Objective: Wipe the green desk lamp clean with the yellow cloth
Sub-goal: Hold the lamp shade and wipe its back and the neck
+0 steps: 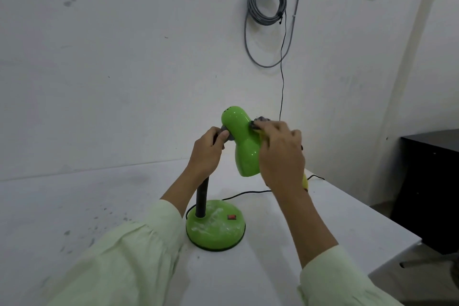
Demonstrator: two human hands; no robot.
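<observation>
A green lamp (242,143) is shown standing on a white table (74,206), towards its right end, before a white wall. The shade is tilted down towards the viewer.

The left hand (207,151) is curled round the top of the dark neck (201,199), just behind the shade, so the lamp is held steady. The right hand (280,154) is closed over a bunched cloth (305,180), which is pressed against the shade's right side. A yellow end is seen below the wrist, and a greyed, soiled part past the fingertips.

The step in hand is judged to be the wiping of the shade. The base (214,231) is streaked with white smears and appears not yet cleaned. For the next move, the cloth would likely need to be drawn round the shade while the neck is kept gripped. A cleaner fold may be wanted, and the base would be left for after.

Counted:
- one lamp
- one cloth
- two hands
- one red switch (231,217) on the base
- one black cord (248,192) trailing from the base across the table
- one coil of grey cable (267,2) on the wall
- one black cabinet (432,181) at the right
</observation>
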